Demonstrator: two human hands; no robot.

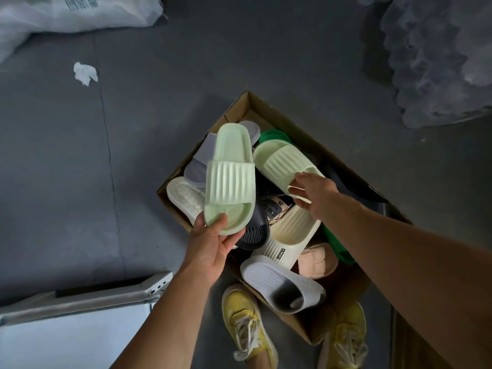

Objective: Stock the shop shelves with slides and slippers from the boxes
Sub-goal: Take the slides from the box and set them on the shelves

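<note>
The left hand (pixel 210 243) grips one pale green slide (pixel 229 179) by its toe end, thumb on the footbed, and holds it above the cardboard box (pixel 346 169), long axis running away from the person. Its mate, the second pale green slide (pixel 285 163), lies on top of the heap just to the right, its long axis slanting from far-left to near-right, so its near end points at the right hand (pixel 314 193). That hand is the nearer one: its fingers are curled loosely at the slide's near end, seemingly pinching the edge, though a firm grip can't be confirmed. Pairing likely needs the second slide lifted and turned parallel to the first.
</note>
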